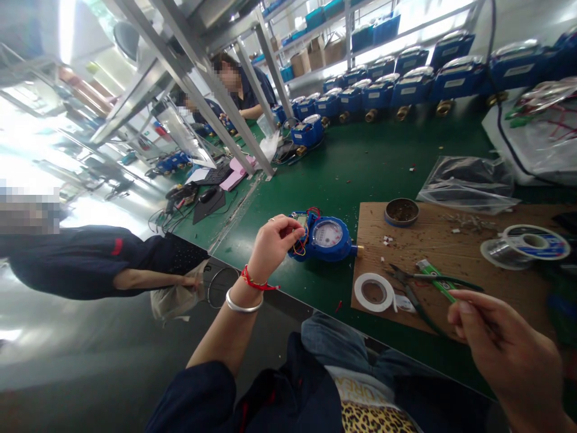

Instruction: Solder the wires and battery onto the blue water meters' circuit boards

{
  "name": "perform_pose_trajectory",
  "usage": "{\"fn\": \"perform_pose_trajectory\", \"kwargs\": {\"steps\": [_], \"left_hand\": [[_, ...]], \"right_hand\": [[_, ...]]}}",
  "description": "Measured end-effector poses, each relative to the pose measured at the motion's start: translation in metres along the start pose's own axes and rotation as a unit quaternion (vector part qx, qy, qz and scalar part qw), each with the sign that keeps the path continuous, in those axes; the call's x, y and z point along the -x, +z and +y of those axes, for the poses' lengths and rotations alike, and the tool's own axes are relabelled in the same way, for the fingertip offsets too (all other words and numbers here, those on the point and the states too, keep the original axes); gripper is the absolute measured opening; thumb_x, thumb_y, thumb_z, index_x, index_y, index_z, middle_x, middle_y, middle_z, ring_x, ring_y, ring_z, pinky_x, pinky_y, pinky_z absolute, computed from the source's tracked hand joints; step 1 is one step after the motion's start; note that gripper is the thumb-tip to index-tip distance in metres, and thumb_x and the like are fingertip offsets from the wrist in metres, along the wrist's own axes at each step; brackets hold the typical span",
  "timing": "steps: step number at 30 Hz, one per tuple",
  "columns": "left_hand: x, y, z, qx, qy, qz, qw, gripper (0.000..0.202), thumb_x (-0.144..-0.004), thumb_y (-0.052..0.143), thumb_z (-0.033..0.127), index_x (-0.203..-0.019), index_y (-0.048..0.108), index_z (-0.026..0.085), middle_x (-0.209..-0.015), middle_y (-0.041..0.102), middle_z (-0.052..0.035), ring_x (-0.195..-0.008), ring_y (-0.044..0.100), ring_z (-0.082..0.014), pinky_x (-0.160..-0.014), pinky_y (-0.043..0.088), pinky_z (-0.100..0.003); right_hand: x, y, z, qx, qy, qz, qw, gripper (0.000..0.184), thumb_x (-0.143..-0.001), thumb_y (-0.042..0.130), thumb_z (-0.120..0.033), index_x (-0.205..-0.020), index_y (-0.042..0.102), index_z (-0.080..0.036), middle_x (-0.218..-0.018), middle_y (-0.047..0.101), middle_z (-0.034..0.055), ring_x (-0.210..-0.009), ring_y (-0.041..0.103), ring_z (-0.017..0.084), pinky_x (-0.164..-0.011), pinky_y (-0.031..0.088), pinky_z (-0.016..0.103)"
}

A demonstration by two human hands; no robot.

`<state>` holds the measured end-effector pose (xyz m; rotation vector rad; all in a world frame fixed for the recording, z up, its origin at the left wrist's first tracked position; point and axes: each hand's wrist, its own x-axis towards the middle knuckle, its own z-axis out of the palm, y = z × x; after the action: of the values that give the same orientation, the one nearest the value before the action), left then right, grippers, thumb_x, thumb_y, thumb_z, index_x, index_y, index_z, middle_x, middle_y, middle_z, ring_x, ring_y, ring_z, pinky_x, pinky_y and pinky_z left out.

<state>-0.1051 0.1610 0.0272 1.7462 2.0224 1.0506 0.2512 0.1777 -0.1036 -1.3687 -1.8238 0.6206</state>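
Observation:
A blue water meter (328, 239) with a round dial and loose red and yellow wires lies on the green bench beside a brown board (451, 264). My left hand (273, 243), with a silver bangle and red string at the wrist, has its fingers closed on the wired left end of the meter. My right hand (505, 349) is raised at the lower right, fingers pinched together; what they pinch is too thin to name. On the board lie green-handled pliers (424, 282), a white tape roll (373, 292), a solder spool (525, 245) and a small round tin (401, 211).
A long row of blue meters (406, 84) lines the back of the bench. Plastic bags (469, 183) lie at the right. Co-workers sit further along the bench, and another person in dark blue (90, 264) is at the left. A metal frame post (211, 90) crosses the bench.

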Motion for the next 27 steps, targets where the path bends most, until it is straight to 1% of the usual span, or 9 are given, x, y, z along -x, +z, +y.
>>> {"fn": "perform_pose_trajectory", "kwargs": {"steps": [4,7,10,12,14,17,19,23,27], "left_hand": [[0.008,-0.007,-0.005,0.046,0.003,0.041,0.998,0.032,-0.085,0.065,0.037,-0.115,0.064,0.024,-0.112,0.057,-0.0060,-0.074,0.051,-0.0109,-0.077,0.044,-0.026],[0.028,-0.004,-0.021,0.111,-0.049,0.172,0.978,0.033,-0.092,0.054,0.040,-0.120,0.057,0.023,-0.121,0.055,-0.0073,-0.087,0.056,-0.0117,-0.086,0.044,-0.026],[0.057,0.013,-0.045,0.194,-0.151,0.295,0.923,0.029,-0.092,0.054,0.039,-0.114,0.055,0.021,-0.120,0.055,-0.0068,-0.100,0.057,-0.0126,-0.092,0.043,-0.026],[0.075,0.029,-0.054,0.282,-0.237,0.269,0.890,0.030,-0.090,0.057,0.040,-0.111,0.055,0.019,-0.116,0.058,-0.0075,-0.104,0.059,-0.0148,-0.094,0.045,-0.028],[0.086,0.043,-0.055,0.399,-0.296,0.218,0.840,0.032,-0.087,0.061,0.041,-0.107,0.057,0.018,-0.114,0.060,-0.0089,-0.106,0.061,-0.0182,-0.095,0.046,-0.031],[0.086,0.056,-0.043,0.548,-0.340,0.127,0.754,0.033,-0.083,0.066,0.041,-0.103,0.060,0.015,-0.111,0.063,-0.0116,-0.105,0.064,-0.0231,-0.095,0.049,-0.036],[0.077,0.059,-0.033,0.600,-0.351,0.090,0.713,0.033,-0.083,0.067,0.040,-0.104,0.062,0.016,-0.108,0.065,-0.0112,-0.102,0.065,-0.0240,-0.094,0.050,-0.039],[0.060,0.059,-0.023,0.618,-0.371,0.110,0.684,0.026,-0.083,0.067,0.036,-0.103,0.064,0.019,-0.099,0.068,-0.0059,-0.090,0.068,-0.0210,-0.090,0.053,-0.040],[0.052,0.057,-0.025,0.633,-0.366,0.129,0.670,0.017,-0.085,0.064,0.026,-0.098,0.064,0.014,-0.096,0.069,-0.0081,-0.088,0.068,-0.0197,-0.089,0.054,-0.038]], "right_hand": [[0.001,0.000,0.002,-0.001,0.016,-0.002,1.000,0.026,-0.089,0.054,-0.042,-0.104,0.066,-0.025,-0.076,0.069,-0.0040,-0.059,0.065,0.010,-0.058,0.050,0.020],[0.001,-0.001,0.003,-0.005,0.029,-0.003,1.000,0.028,-0.088,0.054,-0.044,-0.105,0.065,-0.024,-0.076,0.069,-0.0031,-0.059,0.065,0.011,-0.057,0.050,0.021],[0.001,-0.001,0.003,0.009,0.019,0.003,1.000,0.028,-0.088,0.054,-0.044,-0.104,0.066,-0.025,-0.077,0.070,-0.0032,-0.059,0.066,0.012,-0.058,0.050,0.022],[0.001,-0.001,0.002,0.014,0.006,-0.001,1.000,0.027,-0.088,0.054,-0.044,-0.104,0.066,-0.025,-0.078,0.070,-0.0033,-0.059,0.066,0.012,-0.060,0.050,0.023],[0.000,0.000,0.001,0.008,0.002,-0.012,1.000,0.027,-0.089,0.053,-0.043,-0.105,0.065,-0.025,-0.077,0.069,-0.0031,-0.059,0.066,0.012,-0.061,0.051,0.023],[-0.001,0.000,-0.002,0.005,0.012,-0.016,1.000,0.028,-0.089,0.053,-0.044,-0.105,0.065,-0.025,-0.077,0.069,-0.0027,-0.059,0.066,0.012,-0.059,0.051,0.024],[-0.001,0.000,-0.004,0.005,0.026,-0.013,1.000,0.028,-0.089,0.054,-0.044,-0.105,0.065,-0.025,-0.077,0.068,-0.0024,-0.060,0.066,0.013,-0.059,0.050,0.024],[-0.001,-0.002,-0.006,0.002,0.055,-0.003,0.998,0.027,-0.088,0.054,-0.044,-0.105,0.065,-0.026,-0.078,0.068,-0.0023,-0.064,0.066,0.014,-0.062,0.051,0.025],[0.000,-0.003,-0.010,-0.011,0.088,-0.012,0.996,0.030,-0.087,0.053,-0.048,-0.105,0.065,-0.027,-0.080,0.069,-0.0011,-0.065,0.068,0.017,-0.064,0.053,0.030]]}}
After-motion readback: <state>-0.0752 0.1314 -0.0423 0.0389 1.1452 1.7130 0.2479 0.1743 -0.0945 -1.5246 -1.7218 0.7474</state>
